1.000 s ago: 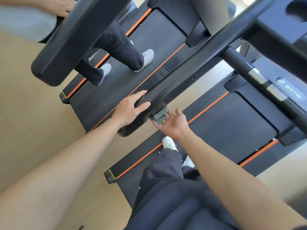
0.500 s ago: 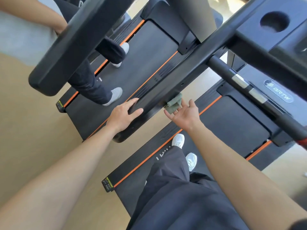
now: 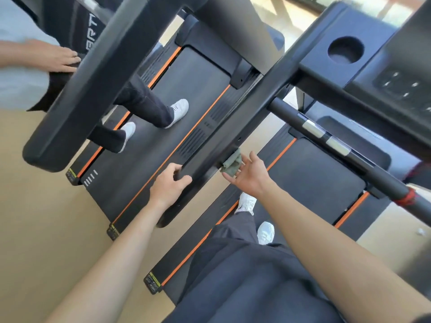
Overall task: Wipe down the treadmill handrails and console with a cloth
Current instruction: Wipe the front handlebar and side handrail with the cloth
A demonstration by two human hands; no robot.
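Observation:
I stand on a black treadmill whose left handrail (image 3: 219,138) runs diagonally from near centre to the upper right. My left hand (image 3: 169,184) grips the rail close to its near end, fingers over the top and thumb on the near side. My right hand (image 3: 250,176) is turned palm up, and its straight fingers press a folded grey-green cloth (image 3: 232,163) against the rail's right side. The console (image 3: 396,89) with its buttons and a round cup holder (image 3: 345,50) is at the upper right, untouched.
A round front bar (image 3: 326,138) with silver sensor plates crosses below the console. On the neighbouring treadmill (image 3: 163,122) to the left a second person (image 3: 144,106) walks, one hand (image 3: 58,59) holding a dark cloth by that machine's broad rail (image 3: 93,78). Tan floor lies between the decks.
My right hand has slid the cloth up the handrail, away from its near end. My left hand has kept its hold near the end. The neighbour has stepped on their belt.

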